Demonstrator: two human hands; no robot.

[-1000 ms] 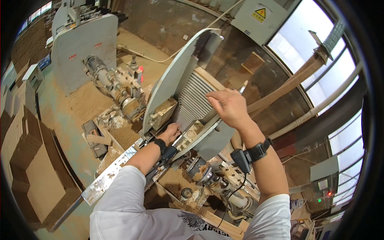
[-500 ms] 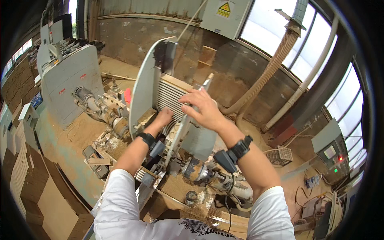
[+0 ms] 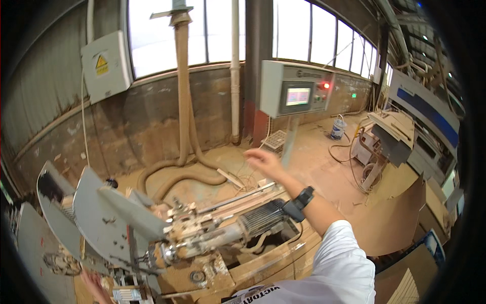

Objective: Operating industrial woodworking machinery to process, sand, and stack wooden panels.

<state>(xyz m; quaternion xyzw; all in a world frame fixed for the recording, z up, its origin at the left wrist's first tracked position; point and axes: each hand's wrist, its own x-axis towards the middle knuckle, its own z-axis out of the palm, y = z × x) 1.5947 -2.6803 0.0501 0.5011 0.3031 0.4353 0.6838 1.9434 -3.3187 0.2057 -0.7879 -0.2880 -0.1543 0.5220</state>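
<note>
Dusty wall (image 3: 126, 131) runs behind; grey guard panels (image 3: 96, 223) stand at the machine bed's (image 3: 174, 281) left end, my left hand (image 3: 94, 286) low beside them (blurred, so I can't tell its grip). Rightward, above the motor (image 3: 260, 220), my right hand (image 3: 266, 163) hangs empty, fingers loosely bent.

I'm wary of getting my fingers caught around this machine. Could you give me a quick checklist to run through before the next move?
1. Right hand off the motor: ok; it is raised apart from it.
2. Left hand off the grey panels: cannot tell; it is blurred at the lower edge.
3. Motor at a standstill: cannot tell from a still picture.
4. Control screen lit: ok.
5. Red light out: not ok; it glows.
</note>
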